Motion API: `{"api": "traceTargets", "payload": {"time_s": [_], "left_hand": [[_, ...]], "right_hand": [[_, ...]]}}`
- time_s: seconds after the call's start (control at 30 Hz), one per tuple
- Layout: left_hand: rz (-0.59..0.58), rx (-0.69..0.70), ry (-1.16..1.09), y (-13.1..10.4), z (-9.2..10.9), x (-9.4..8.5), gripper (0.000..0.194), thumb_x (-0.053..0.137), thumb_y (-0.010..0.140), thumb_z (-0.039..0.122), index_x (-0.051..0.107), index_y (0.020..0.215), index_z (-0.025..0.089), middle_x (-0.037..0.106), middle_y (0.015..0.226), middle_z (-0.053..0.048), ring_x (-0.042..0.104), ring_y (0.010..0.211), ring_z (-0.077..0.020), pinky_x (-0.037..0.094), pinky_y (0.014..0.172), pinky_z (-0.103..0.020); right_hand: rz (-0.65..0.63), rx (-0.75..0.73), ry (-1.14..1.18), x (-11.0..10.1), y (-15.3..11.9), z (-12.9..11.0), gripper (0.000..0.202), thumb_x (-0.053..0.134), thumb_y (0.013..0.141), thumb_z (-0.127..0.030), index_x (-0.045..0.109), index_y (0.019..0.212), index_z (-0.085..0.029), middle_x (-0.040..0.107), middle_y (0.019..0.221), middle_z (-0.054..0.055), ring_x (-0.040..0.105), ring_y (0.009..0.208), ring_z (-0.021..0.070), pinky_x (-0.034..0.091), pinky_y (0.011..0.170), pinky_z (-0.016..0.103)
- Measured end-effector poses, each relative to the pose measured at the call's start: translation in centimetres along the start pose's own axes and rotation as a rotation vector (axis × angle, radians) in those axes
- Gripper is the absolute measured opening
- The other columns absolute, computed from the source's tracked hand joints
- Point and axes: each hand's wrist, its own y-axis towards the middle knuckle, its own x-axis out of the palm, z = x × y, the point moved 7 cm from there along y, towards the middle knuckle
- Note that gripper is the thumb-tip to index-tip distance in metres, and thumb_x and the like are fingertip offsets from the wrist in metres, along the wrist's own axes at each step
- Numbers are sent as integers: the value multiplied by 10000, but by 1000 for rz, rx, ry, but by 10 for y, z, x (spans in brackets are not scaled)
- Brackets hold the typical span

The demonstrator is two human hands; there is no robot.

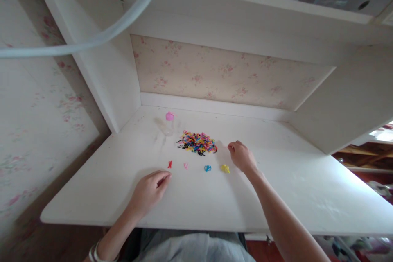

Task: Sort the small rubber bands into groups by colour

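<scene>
A mixed pile of small colourful rubber bands point(199, 142) lies on the white desk. Nearer me are four small groups: red bands point(170, 164), pink bands point(186, 166), blue bands point(208, 168) and yellow bands point(225, 168). My left hand point(151, 189) rests on the desk just below the red bands, its fingers curled together; nothing shows in them. To the right of the pile, above the yellow group, my right hand point(241, 154) has its fingers pinched; whatever they hold, if anything, is too small to make out.
A clear container with a pink lid point(170, 116) stands behind and left of the pile. White desk point(294, 188) has side panels point(101, 69) and a shelf above. A pale tube point(123, 24) crosses the upper left view.
</scene>
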Motion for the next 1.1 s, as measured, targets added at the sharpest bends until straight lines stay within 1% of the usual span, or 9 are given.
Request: {"api": "traceTargets", "payload": {"time_s": [0.07, 0.13, 0.27, 0.33, 0.4, 0.53, 0.73, 0.97, 1.1], "left_hand": [[-6, 1, -6, 0, 0, 0, 280, 415, 896, 363, 666, 897, 237, 702, 887, 0, 631, 785, -134, 473, 716, -221], [-11, 2, -3, 0, 1, 0, 286, 410, 898, 364, 666, 891, 235, 700, 880, 0, 628, 774, -133, 471, 707, -224], [-12, 5, 10, 0, 3, -1, 302, 401, 897, 370, 670, 897, 233, 702, 872, -8, 628, 757, -138, 476, 695, -229], [-10, 7, 20, -1, 4, -2, 303, 401, 895, 363, 674, 893, 231, 703, 852, -12, 630, 744, -140, 478, 687, -226], [-8, 9, 22, 0, 4, -2, 300, 403, 894, 354, 676, 891, 230, 704, 845, -14, 632, 745, -141, 478, 688, -222], [-12, 9, 16, 0, 4, -2, 292, 408, 895, 355, 674, 893, 238, 703, 853, -10, 631, 751, -139, 476, 691, -223], [-19, 11, 28, 0, 4, -2, 289, 405, 898, 350, 672, 899, 239, 703, 870, -8, 632, 761, -142, 482, 708, -225], [-23, 21, 31, 0, 6, -3, 289, 404, 900, 337, 677, 909, 242, 704, 866, -8, 631, 759, -140, 482, 710, -226], [-24, 27, 30, 1, 5, -2, 296, 402, 901, 347, 676, 901, 235, 702, 863, -16, 629, 757, -143, 480, 708, -229]], "right_hand": [[58, -1, -14, -8, -13, -13, 314, 343, 927, -292, 648, 985, -247, 593, 1019, 51, 582, 818, 152, 335, 607, 239], [66, -89, 6, -11, -28, -37, 308, 335, 939, -316, 635, 991, -267, 591, 1001, 30, 581, 802, 139, 336, 609, 233], [-131, -416, 44, 8, -58, -101, 309, 328, 953, -332, 633, 968, -281, 584, 991, 11, 581, 811, 120, 354, 656, 213], [-197, -480, -5, 18, -65, -121, 315, 321, 956, -338, 630, 975, -283, 582, 995, 13, 585, 798, 127, 359, 650, 221], [-228, -504, -62, 24, -66, -133, 317, 316, 956, -333, 626, 985, -275, 579, 1004, 23, 589, 797, 136, 365, 640, 231], [-261, -529, -119, 29, -59, -144, 311, 315, 955, -302, 622, 992, -264, 575, 1032, 36, 597, 824, 147, 379, 634, 245], [-285, -542, -107, 32, -56, -153, 304, 321, 949, -287, 617, 1019, -273, 573, 1058, 32, 600, 846, 157, 392, 642, 258], [-258, -514, -58, 34, -55, -150, 329, 314, 954, -353, 632, 1007, -289, 584, 1036, 16, 594, 852, 153, 389, 664, 250], [-241, -454, -44, 27, -58, -145, 325, 325, 952, -353, 639, 993, -280, 589, 1019, 20, 591, 842, 147, 379, 664, 241]]}}
